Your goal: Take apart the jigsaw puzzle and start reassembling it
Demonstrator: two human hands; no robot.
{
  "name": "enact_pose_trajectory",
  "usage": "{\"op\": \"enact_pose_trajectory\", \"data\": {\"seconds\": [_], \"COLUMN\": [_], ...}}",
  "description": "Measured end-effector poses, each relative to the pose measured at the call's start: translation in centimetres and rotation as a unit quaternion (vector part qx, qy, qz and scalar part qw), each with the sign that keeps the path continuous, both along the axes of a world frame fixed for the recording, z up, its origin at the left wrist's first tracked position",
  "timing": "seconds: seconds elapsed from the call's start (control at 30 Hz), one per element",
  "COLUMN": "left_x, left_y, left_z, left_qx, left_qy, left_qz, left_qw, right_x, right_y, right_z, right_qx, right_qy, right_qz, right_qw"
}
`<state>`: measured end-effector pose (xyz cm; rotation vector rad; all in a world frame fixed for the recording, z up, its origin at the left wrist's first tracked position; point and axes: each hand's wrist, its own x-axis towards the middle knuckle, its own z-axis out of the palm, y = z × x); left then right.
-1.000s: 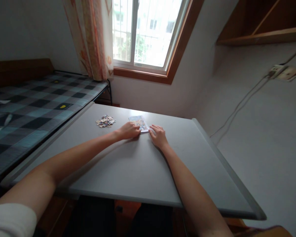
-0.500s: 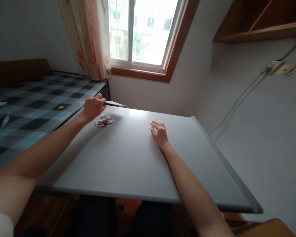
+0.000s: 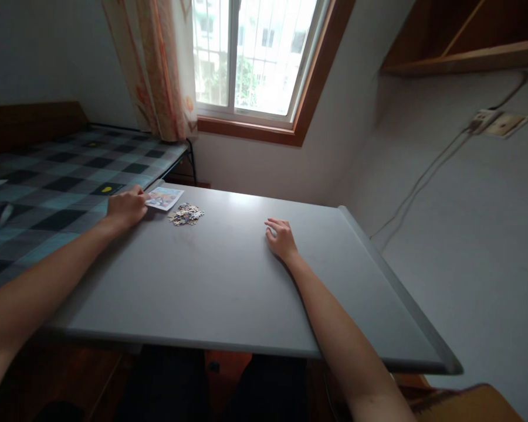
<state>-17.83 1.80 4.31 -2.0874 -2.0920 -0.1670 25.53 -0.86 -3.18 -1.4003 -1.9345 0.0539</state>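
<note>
At the far left of the white table (image 3: 220, 281), my left hand (image 3: 127, 209) is closed on the near-left edge of a picture card (image 3: 164, 198). The card is small, with a coloured print and a pale border, and lies at or just above the tabletop. Just right of it sits a heap of jigsaw puzzle pieces (image 3: 186, 214), several of them pale side up. My right hand (image 3: 282, 239) rests on the table right of the middle, its fingers loosely curled and apart, holding nothing.
A bed with a checked cover (image 3: 70, 176) stands along the table's left side. Beyond the table are a curtain (image 3: 158, 76) and a window (image 3: 264, 64). On the right wall, cables hang from a socket (image 3: 488, 123) below a wooden shelf (image 3: 462, 55).
My left hand has moved left and down with the card, which was raised edge-on above the puzzle pieces and now shows its printed face. My right hand has barely shifted.
</note>
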Motion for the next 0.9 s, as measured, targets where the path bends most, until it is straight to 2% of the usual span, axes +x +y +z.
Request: {"op": "enact_pose_trajectory", "data": {"seconds": [0.1, 0.2, 0.33, 0.47, 0.6, 0.67, 0.73, 0.83, 0.9], "left_x": [1.9, 5.2, 10.7, 15.5, 18.8, 19.8, 20.4, 20.4, 20.3], "left_y": [-0.6, -0.9, -0.6, 0.1, 0.4, 0.4, 0.2, 0.0, -0.1], "left_z": [0.7, 1.6, 1.7, -0.6, -3.9, -5.1, -5.8, -6.2, -6.3], "left_qx": [0.061, 0.134, 0.083, 0.067, 0.049, 0.048, 0.012, -0.052, -0.065], "left_qy": [0.074, 0.027, -0.025, -0.093, -0.164, -0.133, -0.105, -0.086, -0.081], "left_qz": [-0.022, -0.097, -0.171, -0.279, -0.330, -0.332, -0.321, -0.295, -0.288], "left_qw": [0.995, 0.986, 0.981, 0.953, 0.928, 0.933, 0.941, 0.950, 0.952], "right_x": [-0.3, -0.5, 0.4, 2.3, 2.9, 2.7, 2.4, 2.2, 2.2], "right_y": [-0.2, -0.4, -0.5, -0.4, -0.5, -0.5, -0.5, -0.5, -0.5], "right_z": [0.3, 0.7, 1.2, 1.4, 1.4, 1.4, 1.4, 1.6, 1.6], "right_qx": [-0.033, -0.073, -0.118, -0.151, -0.211, -0.234, -0.251, -0.270, -0.278], "right_qy": [-0.022, -0.052, -0.088, -0.119, -0.157, -0.172, -0.183, -0.197, -0.205], "right_qz": [-0.025, -0.067, -0.112, -0.154, -0.186, -0.192, -0.192, -0.187, -0.185], "right_qw": [0.999, 0.994, 0.983, 0.969, 0.947, 0.937, 0.931, 0.924, 0.920]}}
